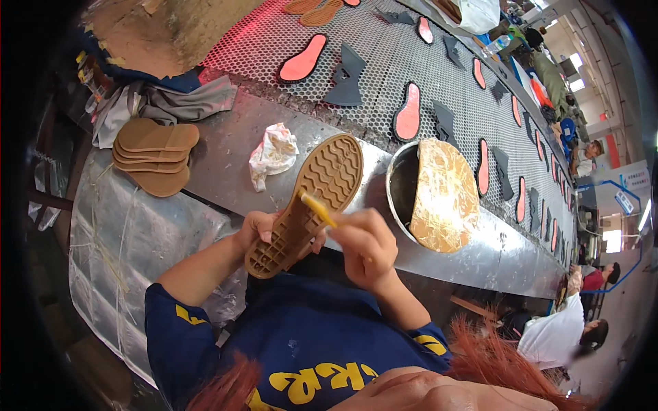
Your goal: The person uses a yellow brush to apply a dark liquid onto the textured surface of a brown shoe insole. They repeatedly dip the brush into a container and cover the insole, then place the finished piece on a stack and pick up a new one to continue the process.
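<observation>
A tan shoe sole (328, 175) is tilted up in front of me, its ridged tread toward the camera. My left hand (259, 229) is closed around its waist, with the thumb at the edge and fingers partly hidden behind. My right hand (367, 244), blurred by motion, pinches a thin yellow stick-like tool (317, 209). The tool's tip lies over the middle of the sole; whether it touches the tread I cannot tell. Just right of the sole sits a round metal pot (398, 179), partly covered by a tan, glue-streaked board (445, 198).
A stack of tan soles (156, 154) lies at left, below a grey cloth (168, 103). A crumpled, stained white rag (273, 154) rests on the metal table (226, 130). Beyond, a mesh conveyor (373, 68) carries pink-topped soles (407, 113) and dark shoe uppers (346, 77). Other people are at far right.
</observation>
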### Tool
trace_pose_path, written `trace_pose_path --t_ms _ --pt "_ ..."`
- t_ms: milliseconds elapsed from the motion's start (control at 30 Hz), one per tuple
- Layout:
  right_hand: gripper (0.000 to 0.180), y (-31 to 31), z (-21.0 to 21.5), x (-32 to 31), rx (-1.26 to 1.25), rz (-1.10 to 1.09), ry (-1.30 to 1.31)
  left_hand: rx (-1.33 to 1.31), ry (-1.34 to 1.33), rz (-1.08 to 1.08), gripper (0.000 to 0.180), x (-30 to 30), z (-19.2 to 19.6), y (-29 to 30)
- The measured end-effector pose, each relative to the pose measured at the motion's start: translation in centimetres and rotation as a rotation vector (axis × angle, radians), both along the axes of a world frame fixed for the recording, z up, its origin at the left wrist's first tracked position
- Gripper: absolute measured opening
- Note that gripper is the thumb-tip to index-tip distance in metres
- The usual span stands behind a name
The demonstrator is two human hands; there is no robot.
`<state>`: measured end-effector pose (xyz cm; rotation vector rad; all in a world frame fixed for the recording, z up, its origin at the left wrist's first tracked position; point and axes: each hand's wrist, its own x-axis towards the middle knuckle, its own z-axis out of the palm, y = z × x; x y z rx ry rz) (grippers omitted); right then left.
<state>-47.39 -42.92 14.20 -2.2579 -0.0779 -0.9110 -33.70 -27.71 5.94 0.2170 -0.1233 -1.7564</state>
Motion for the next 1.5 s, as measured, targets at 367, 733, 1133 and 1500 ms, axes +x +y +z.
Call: trace_pose_path --t_ms 367,733,1133,1500 --pt "0.025 0.1 0.0 -2.1 -0.093 -0.251 0.063 -0.098 0.073 0.022 0.092 -1.9 0.8 -1.5" --pt "0.019 -0.7 -0.4 -2.6 0.008 -0.227 0.086 -0.079 -0.049 0.134 0.079 -2.6 0.8 -2.4" --pt "0.011 -0.4 -2.1 -1.6 0.835 -0.092 0.212 0.140 -0.144 0.239 0.063 -2.4 0.1 -2.1" --pt "0.027 2.0 0.1 -2.9 0.308 0.276 0.250 0.104 0.147 0.260 0.069 -2.6 0.8 -2.2"
